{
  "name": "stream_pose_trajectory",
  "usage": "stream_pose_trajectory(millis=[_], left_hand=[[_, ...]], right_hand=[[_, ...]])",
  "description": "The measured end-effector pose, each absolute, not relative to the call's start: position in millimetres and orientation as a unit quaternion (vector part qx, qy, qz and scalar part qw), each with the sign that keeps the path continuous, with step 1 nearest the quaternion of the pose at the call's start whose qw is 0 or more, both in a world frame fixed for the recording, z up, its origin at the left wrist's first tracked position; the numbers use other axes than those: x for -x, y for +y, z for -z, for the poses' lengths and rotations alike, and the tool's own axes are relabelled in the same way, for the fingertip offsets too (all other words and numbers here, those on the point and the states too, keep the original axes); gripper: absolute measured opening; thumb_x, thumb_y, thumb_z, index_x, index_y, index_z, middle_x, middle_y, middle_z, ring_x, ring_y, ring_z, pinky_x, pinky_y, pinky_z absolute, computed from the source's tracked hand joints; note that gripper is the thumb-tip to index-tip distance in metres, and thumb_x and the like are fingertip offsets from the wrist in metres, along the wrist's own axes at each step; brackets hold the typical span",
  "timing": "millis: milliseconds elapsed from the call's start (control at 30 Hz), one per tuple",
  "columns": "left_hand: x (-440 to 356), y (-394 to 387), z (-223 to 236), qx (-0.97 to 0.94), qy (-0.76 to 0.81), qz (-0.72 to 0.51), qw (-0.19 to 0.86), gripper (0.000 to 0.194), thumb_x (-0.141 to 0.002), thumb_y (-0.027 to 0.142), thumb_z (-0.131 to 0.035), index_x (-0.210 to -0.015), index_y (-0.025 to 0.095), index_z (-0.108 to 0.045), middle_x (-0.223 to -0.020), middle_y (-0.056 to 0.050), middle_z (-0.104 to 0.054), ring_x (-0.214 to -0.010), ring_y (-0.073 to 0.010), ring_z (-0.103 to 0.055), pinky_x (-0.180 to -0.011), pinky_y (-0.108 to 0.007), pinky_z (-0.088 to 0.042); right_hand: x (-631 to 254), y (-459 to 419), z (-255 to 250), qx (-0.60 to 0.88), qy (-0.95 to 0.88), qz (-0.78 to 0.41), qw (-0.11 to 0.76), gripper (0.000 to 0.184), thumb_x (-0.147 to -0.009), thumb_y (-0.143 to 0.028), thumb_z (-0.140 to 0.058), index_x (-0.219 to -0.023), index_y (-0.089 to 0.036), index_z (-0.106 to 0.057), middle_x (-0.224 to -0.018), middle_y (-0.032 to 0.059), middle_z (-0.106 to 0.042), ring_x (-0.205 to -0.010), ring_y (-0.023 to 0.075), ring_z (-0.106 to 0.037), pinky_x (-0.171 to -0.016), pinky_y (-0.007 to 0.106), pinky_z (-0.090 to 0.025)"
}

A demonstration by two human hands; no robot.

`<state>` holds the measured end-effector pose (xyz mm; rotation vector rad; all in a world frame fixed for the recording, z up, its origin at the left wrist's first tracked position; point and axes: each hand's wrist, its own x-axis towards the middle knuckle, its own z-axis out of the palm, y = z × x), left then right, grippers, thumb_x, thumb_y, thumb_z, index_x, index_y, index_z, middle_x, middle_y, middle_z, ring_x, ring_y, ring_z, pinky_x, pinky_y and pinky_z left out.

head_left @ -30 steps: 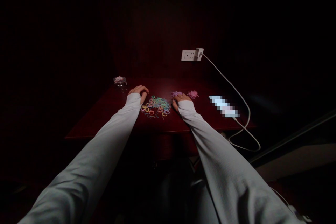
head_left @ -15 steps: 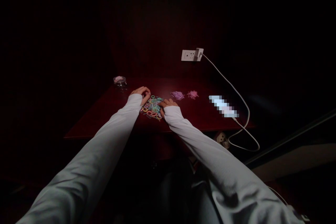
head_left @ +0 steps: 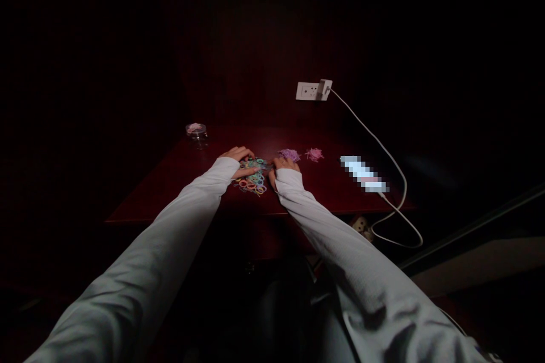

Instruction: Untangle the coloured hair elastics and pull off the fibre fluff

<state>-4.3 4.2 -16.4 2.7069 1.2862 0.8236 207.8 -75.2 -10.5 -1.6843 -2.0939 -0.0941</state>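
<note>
1. Since half a second ago, the left hand (head_left: 240, 155) has slid further over the multicoloured heap of hair ties (head_left: 251, 181), while the right hand (head_left: 286, 165) has drawn back toward the purple heap (head_left: 290, 154).
2. Left grip: thumb and fingers stand moderately apart, the thumb lying across the ties; whether it pinches one, I can't tell.
3. Right grip: fingers curl downward between the mixed and purple heaps, tips in shadow, so I can't tell how wide it is or what it holds.
4. Heaps, three on one dark red table (head_left: 170, 193): one mixed, one purple, one pink heap (head_left: 314, 155) to its right. Single ties are too tangled to count.
5. Elsewhere: one clear jar (head_left: 197, 137) at left, one wall socket (head_left: 307, 91), one plugged charger (head_left: 325, 87), one white cable (head_left: 369, 130).
</note>
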Motion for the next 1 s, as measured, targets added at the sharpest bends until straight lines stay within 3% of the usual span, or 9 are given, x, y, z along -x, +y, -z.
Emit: stream_pose_trajectory(millis=[100,433,567,800,1000], left_hand=[[3.7,10.6,27.4,-0.888,0.381,-0.251,0.048,0.046,-0.078,0.056,-0.074,-0.112,0.027,-0.067,-0.110,-0.004,-0.070,-0.101,-0.0262,-0.062,-0.089,-0.035,-0.049],[6.8,21.1,35.2,-0.870,0.382,-0.301,0.080,0.030,-0.081,0.050,-0.063,-0.099,0.025,-0.067,-0.099,-0.003,-0.072,-0.095,-0.0230,-0.065,-0.088,-0.032,-0.049],[7.4,21.1,30.7,-0.873,0.365,-0.301,0.121,0.028,-0.083,0.046,-0.058,-0.097,0.023,-0.068,-0.095,-0.003,-0.073,-0.087,-0.0212,-0.066,-0.082,-0.031,-0.050],[0.8,11.5,23.3,-0.839,0.389,-0.368,0.095,0.030,-0.083,0.047,-0.056,-0.092,0.022,-0.069,-0.081,-0.001,-0.070,-0.067,-0.0156,-0.054,-0.066,-0.026,-0.044],[0.7,8.3,16.9,-0.830,0.398,-0.381,0.084,0.034,-0.087,0.049,-0.055,-0.094,0.021,-0.071,-0.074,-0.001,-0.065,-0.067,-0.0169,-0.055,-0.066,-0.027,-0.045]], right_hand=[[-210.2,-73.7,11.4,0.643,-0.733,0.021,0.220,0.032,-0.094,-0.021,-0.050,-0.120,-0.018,-0.068,-0.127,0.0150,-0.070,-0.121,0.0326,-0.055,-0.097,0.042,-0.041],[-211.8,-74.1,13.5,0.634,-0.735,0.005,0.240,0.028,-0.095,-0.026,-0.052,-0.118,-0.020,-0.069,-0.124,0.0137,-0.070,-0.119,0.0316,-0.054,-0.096,0.041,-0.041],[-210.8,-72.8,13.8,0.641,-0.731,0.004,0.233,0.028,-0.095,-0.026,-0.054,-0.118,-0.020,-0.069,-0.126,0.0131,-0.069,-0.121,0.0313,-0.053,-0.098,0.041,-0.040],[-211.7,-72.2,15.0,0.635,-0.733,0.011,0.244,0.027,-0.095,-0.026,-0.054,-0.116,-0.021,-0.069,-0.124,0.0123,-0.071,-0.118,0.0313,-0.054,-0.095,0.041,-0.040],[-211.2,-73.6,13.2,0.627,-0.741,0.011,0.240,0.028,-0.095,-0.025,-0.053,-0.118,-0.020,-0.069,-0.124,0.0121,-0.071,-0.119,0.0310,-0.054,-0.095,0.040,-0.039]])
